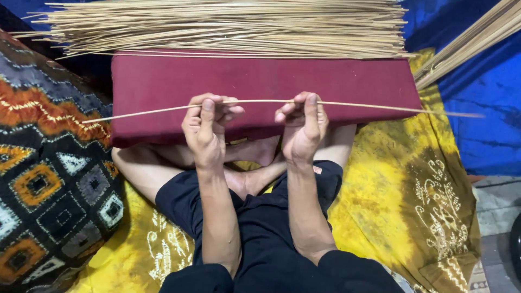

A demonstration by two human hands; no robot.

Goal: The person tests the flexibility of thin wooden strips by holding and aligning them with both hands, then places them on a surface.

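Both my hands grip one thin pale stick (260,101), which runs level across the view and bows slightly upward in the middle. My left hand (206,127) pinches it left of centre, thumb on top. My right hand (303,125) pinches it right of centre, thumb pressed up along it. The stick's ends reach past a dark red cushion (163,87) lying in front of my crossed legs. On top of the cushion lies a thick pile of similar pale sticks (228,27).
A patterned dark cushion (49,179) with orange and grey diamonds sits at the left. Yellow printed cloth (401,190) covers the floor under me. More sticks (472,43) lean at the upper right over blue sheeting (488,108).
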